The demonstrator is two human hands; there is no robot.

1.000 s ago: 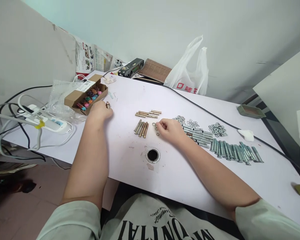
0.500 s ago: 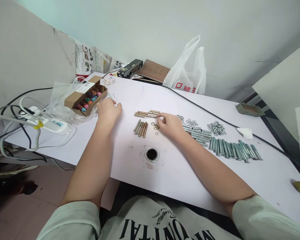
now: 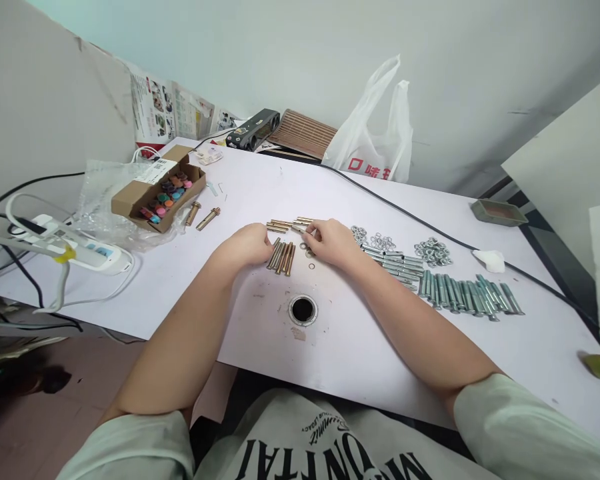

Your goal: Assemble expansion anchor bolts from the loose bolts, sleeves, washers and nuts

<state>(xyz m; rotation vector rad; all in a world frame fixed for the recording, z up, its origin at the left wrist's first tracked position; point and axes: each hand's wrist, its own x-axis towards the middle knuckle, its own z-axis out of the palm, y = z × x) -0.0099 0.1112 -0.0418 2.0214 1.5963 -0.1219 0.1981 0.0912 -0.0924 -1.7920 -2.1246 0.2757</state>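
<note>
My left hand (image 3: 250, 244) rests on the white table (image 3: 260, 347), fingers curled against the near end of a bundle of brass bolts (image 3: 283, 257). My right hand (image 3: 333, 241) is closed in a pinch at the right end of a row of brass sleeves (image 3: 283, 226); what it pinches is too small to name. A few loose washers (image 3: 311, 266) lie just below its fingers. Two assembled brass bolts (image 3: 203, 217) lie apart, beside the cardboard box (image 3: 130, 195).
Silver bolts (image 3: 467, 295), silver sleeves (image 3: 397, 263) and piles of washers and nuts (image 3: 433, 251) lie to the right. A cable hole (image 3: 303, 310) is in front. A power strip (image 3: 75, 241), cables, a plastic bag (image 3: 375, 143) and a black cable (image 3: 430, 230) lie around the edges.
My left hand let go of a brass bolt beside the box and moved right to the bolt bundle. My right hand shifted slightly up and left to the sleeve row.
</note>
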